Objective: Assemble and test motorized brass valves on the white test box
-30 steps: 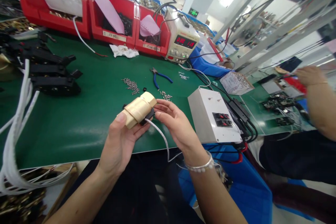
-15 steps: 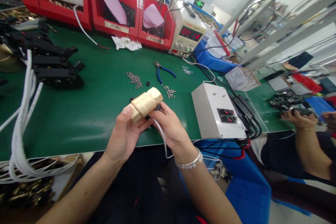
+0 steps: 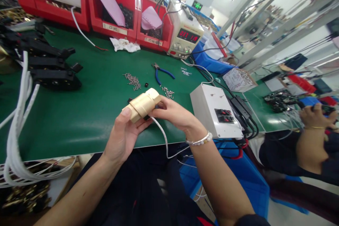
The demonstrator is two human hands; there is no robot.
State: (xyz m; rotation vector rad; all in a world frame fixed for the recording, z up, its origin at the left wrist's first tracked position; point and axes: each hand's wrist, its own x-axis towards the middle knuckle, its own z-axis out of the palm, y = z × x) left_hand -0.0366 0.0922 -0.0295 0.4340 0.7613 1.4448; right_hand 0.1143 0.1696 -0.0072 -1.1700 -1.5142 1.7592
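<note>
A brass valve body [image 3: 143, 104] with a black part under it is held over the near edge of the green table mat [image 3: 87, 113]. My left hand [image 3: 122, 137] grips it from below, thumb on its near end. My right hand [image 3: 173, 113] is closed on its right underside, where a white cable [image 3: 162, 136] comes out and hangs down toward my lap. Small piles of metal screws [image 3: 133, 80] and blue-handled pliers [image 3: 162, 73] lie on the mat just beyond the valve.
A white switch box [image 3: 212, 113] stands to the right, a bench power supply [image 3: 185, 39] and red bins [image 3: 116, 10] at the back. Black parts [image 3: 50, 67] and white cable bundles [image 3: 18, 127] lie left. Another person's hand [image 3: 315, 118] works at the far right.
My right hand has shifted from fingering the cable end to gripping under the valve's right side, wrist turned over. The co-worker's hand moved down and nearer their bench.
</note>
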